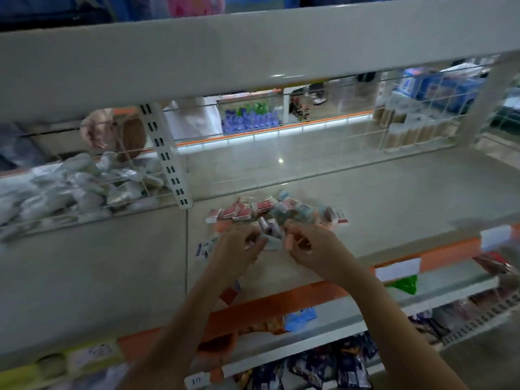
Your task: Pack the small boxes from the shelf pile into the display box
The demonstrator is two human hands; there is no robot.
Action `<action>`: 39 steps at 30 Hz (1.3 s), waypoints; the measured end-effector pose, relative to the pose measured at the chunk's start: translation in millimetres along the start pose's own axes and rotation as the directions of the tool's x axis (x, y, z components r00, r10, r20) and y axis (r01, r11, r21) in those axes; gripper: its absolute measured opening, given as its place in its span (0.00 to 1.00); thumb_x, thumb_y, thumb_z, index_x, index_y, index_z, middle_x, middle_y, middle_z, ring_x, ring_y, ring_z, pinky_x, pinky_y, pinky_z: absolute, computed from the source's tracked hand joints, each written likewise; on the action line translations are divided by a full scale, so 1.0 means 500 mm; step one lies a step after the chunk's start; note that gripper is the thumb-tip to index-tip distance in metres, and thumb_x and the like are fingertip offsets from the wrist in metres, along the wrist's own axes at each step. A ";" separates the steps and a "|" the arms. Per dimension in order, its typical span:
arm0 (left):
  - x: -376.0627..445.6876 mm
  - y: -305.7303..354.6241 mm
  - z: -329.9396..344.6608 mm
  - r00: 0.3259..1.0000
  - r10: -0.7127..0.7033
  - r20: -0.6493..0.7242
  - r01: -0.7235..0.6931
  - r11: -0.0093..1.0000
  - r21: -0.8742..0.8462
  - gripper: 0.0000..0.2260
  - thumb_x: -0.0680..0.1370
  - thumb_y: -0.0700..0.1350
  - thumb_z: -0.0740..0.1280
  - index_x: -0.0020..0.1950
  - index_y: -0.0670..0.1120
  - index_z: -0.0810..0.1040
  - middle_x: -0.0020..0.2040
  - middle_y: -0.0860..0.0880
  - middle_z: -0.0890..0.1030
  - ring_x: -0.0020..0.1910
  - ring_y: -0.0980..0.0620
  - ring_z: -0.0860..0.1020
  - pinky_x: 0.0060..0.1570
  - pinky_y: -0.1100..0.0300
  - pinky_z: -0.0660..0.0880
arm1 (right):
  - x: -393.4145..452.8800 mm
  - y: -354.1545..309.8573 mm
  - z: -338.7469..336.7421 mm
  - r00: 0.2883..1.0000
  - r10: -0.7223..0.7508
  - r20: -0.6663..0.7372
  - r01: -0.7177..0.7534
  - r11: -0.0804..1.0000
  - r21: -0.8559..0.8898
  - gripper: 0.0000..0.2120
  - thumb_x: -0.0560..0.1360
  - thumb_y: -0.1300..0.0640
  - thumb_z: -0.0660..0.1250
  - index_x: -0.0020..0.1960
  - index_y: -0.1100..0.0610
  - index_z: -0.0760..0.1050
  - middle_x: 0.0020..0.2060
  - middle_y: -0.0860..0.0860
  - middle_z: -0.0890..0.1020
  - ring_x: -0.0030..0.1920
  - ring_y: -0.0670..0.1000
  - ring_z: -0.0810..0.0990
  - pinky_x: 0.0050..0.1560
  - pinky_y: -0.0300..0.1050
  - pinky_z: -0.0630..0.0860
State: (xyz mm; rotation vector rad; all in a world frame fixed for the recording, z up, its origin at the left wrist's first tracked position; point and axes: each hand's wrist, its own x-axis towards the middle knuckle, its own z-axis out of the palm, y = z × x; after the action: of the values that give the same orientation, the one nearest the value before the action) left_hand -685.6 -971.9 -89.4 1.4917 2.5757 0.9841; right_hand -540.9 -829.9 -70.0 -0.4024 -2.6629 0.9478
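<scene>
A pile of small boxes (247, 211), red-and-white and pale blue ones, lies on the white shelf (394, 201) just beyond my hands. My left hand (236, 249) hovers at the pile's near edge with its fingers curled round a small box. My right hand (309, 246) is close beside it, fingers curled and pinching another small box. A greyish-blue piece (271, 243) sits between the two hands. A white-and-blue carton (204, 247) shows left of my left hand, partly hidden; motion blur keeps me from telling whether it is the display box.
Grey packets (70, 187) fill the section to the left behind a wire divider, past a slotted upright (166, 156). Another person's hand (92, 133) reaches in at the back left. An orange price strip (309, 294) edges the shelf; snack packets (323, 364) fill the shelf below.
</scene>
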 end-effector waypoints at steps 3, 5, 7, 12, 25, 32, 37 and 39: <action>-0.047 -0.032 -0.038 0.983 -0.175 -0.049 0.169 0.979 -0.118 0.04 0.77 0.50 0.66 0.43 0.54 0.77 0.34 0.57 0.76 0.33 0.63 0.74 0.34 0.74 0.67 | 0.015 -0.035 0.025 0.999 -0.030 0.027 0.025 0.986 0.163 0.07 0.72 0.60 0.69 0.47 0.51 0.74 0.41 0.45 0.79 0.42 0.43 0.79 0.44 0.38 0.76; -0.080 -0.053 -0.068 0.959 -0.267 -0.098 0.241 0.945 -0.222 0.04 0.76 0.50 0.67 0.41 0.56 0.76 0.34 0.56 0.77 0.33 0.64 0.74 0.33 0.74 0.67 | 0.024 -0.063 0.045 0.997 -0.048 0.063 0.029 0.964 0.265 0.09 0.72 0.62 0.69 0.50 0.52 0.75 0.42 0.44 0.79 0.43 0.40 0.79 0.43 0.33 0.75; -0.112 -0.068 -0.102 0.918 -0.368 -0.152 0.310 0.900 -0.307 0.09 0.76 0.47 0.67 0.37 0.57 0.75 0.31 0.57 0.75 0.31 0.66 0.73 0.31 0.74 0.66 | 0.032 -0.097 0.069 0.993 -0.071 0.090 0.038 0.945 0.324 0.13 0.71 0.63 0.70 0.51 0.50 0.74 0.42 0.42 0.78 0.42 0.38 0.78 0.41 0.28 0.73; -0.213 -0.097 -0.197 0.818 -0.542 -0.191 0.376 0.756 -0.536 0.11 0.77 0.39 0.65 0.36 0.50 0.76 0.30 0.54 0.76 0.26 0.66 0.72 0.27 0.74 0.65 | 0.039 -0.189 0.146 0.978 -0.097 0.186 -0.028 0.820 0.572 0.17 0.70 0.66 0.71 0.50 0.46 0.74 0.48 0.48 0.79 0.47 0.40 0.80 0.45 0.32 0.76; -0.617 -0.278 -0.480 0.576 -0.729 -0.370 0.450 0.661 -0.601 0.02 0.76 0.39 0.67 0.44 0.44 0.78 0.31 0.55 0.77 0.27 0.66 0.74 0.30 0.72 0.69 | 0.015 -0.573 0.464 0.917 -0.228 0.326 -0.084 0.689 0.719 0.16 0.69 0.73 0.69 0.47 0.53 0.76 0.43 0.48 0.82 0.40 0.41 0.82 0.39 0.32 0.77; -0.799 -0.386 -0.588 0.472 -0.750 -0.464 0.542 0.662 -0.518 0.09 0.76 0.43 0.67 0.39 0.56 0.77 0.29 0.60 0.78 0.30 0.65 0.74 0.34 0.68 0.69 | 0.003 -0.759 0.629 0.860 -0.325 0.393 -0.040 0.725 0.687 0.17 0.69 0.70 0.71 0.47 0.50 0.76 0.40 0.44 0.82 0.37 0.36 0.80 0.38 0.29 0.74; -0.885 -0.466 -0.653 0.387 -0.779 -0.494 0.514 0.627 -0.585 0.10 0.76 0.42 0.67 0.38 0.55 0.78 0.30 0.58 0.79 0.30 0.62 0.74 0.36 0.63 0.70 | 0.018 -0.876 0.731 0.801 -0.421 0.425 0.069 0.770 0.634 0.16 0.69 0.65 0.73 0.49 0.48 0.75 0.44 0.48 0.82 0.44 0.46 0.80 0.48 0.39 0.76; -0.910 -0.508 -0.692 0.357 -0.782 -0.510 0.501 0.621 -0.602 0.10 0.76 0.41 0.67 0.38 0.55 0.79 0.30 0.57 0.78 0.30 0.61 0.73 0.36 0.61 0.70 | 0.035 -0.927 0.770 0.791 -0.442 0.423 0.080 0.760 0.645 0.16 0.69 0.66 0.72 0.49 0.47 0.75 0.45 0.49 0.82 0.45 0.47 0.81 0.48 0.40 0.76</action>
State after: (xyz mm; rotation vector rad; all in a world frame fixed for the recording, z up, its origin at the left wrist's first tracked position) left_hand -740.2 -1594.8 -76.9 -0.2441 2.7188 1.9992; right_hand -769.6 -1387.4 -53.3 0.4860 -2.5344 1.9516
